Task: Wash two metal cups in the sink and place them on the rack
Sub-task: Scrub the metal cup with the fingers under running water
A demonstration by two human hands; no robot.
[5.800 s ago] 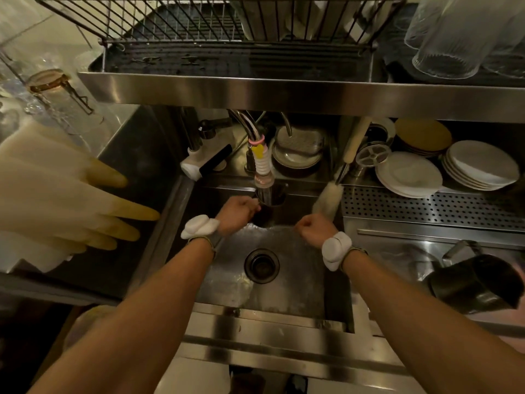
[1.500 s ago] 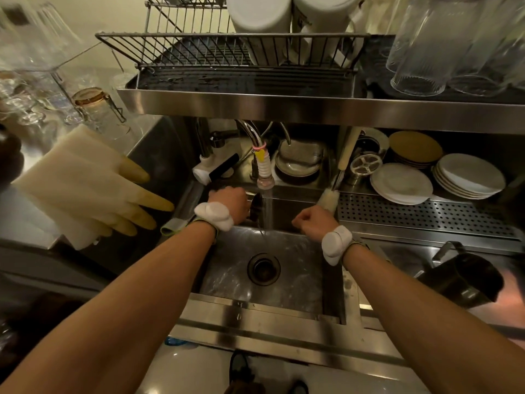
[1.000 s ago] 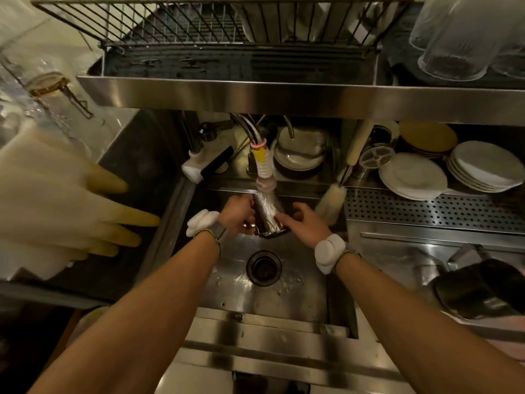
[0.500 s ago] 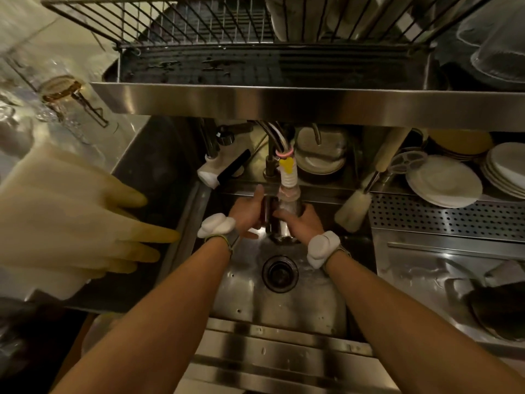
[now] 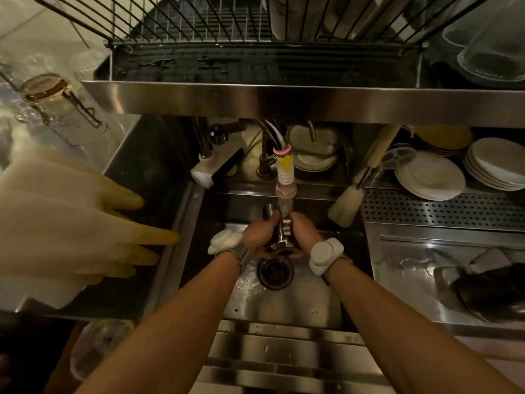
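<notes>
Under the faucet nozzle (image 5: pixel 285 177), you have a metal cup (image 5: pixel 283 234) clasped between both hands above the sink (image 5: pixel 298 302). Your left hand (image 5: pixel 259 234) wraps its left side with fingers curled around the wall, and your right hand (image 5: pixel 305 230) closes on the opposite side, so both are grasping the cup. Its long axis runs roughly up and down beneath the nozzle, tilted a little toward you; the rim near the drain (image 5: pixel 275 273) appears to be the open end, but blur keeps that uncertain, and what is inside cannot be made out.

Below the nozzle, the basin floor is wet and bare around the drain, with open room toward you. Left of the nozzle, the sink wall rises to a dark counter where pale rubber gloves (image 5: pixel 65 223) overhang the edge. Right of the nozzle, a brush (image 5: pixel 348 204) leans over the sink's rim, and beyond it a perforated shelf (image 5: pixel 443 209) carries stacks of white plates (image 5: pixel 429 176). Directly above the nozzle, a steel ledge (image 5: pixel 284 102) juts out with the wire rack (image 5: pixel 199 21) on top; white containers (image 5: pixel 298 18) stand in the rack's right part, and its left part is open.
</notes>
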